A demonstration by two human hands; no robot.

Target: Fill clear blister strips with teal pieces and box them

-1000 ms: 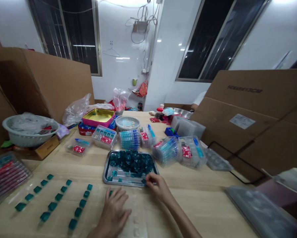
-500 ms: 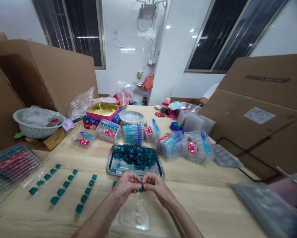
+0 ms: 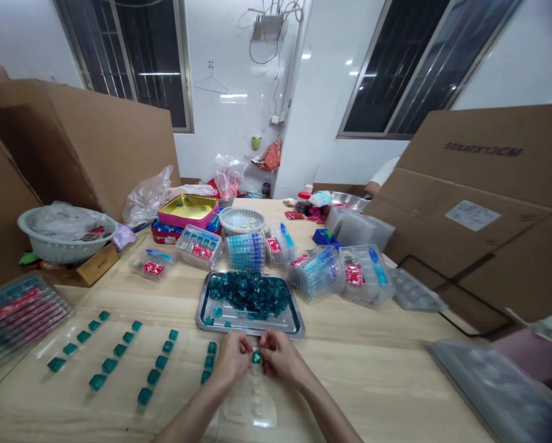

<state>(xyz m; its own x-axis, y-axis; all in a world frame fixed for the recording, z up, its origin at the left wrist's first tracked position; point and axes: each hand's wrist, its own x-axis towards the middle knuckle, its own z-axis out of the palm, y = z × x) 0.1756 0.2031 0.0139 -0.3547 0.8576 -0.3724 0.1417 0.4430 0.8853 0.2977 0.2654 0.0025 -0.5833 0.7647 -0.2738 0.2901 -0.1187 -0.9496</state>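
Note:
My left hand (image 3: 231,359) and my right hand (image 3: 278,357) meet just in front of a metal tray (image 3: 292,322), fingers pinched together. Between the fingertips sits one small teal cube (image 3: 256,357), gripped from both sides. The tray holds a heap of teal cubes (image 3: 249,293). Under my hands lies a clear plastic blister sheet (image 3: 252,406) with empty pockets. To the left, clear blister sheets carry rows of teal cubes (image 3: 121,355) set in their pockets.
Stacks of filled clear packs (image 3: 317,275) stand behind the tray. A white basket (image 3: 66,237) and large cardboard boxes (image 3: 79,144) are at the left. More cardboard (image 3: 483,197) leans at the right. Another person's sleeve (image 3: 386,172) shows at the far end.
One second ago my right hand reached into the tray and my left lay flat on the sheet. Both hands have since come together, pinching one teal cube, and dropped slightly toward the sheet.

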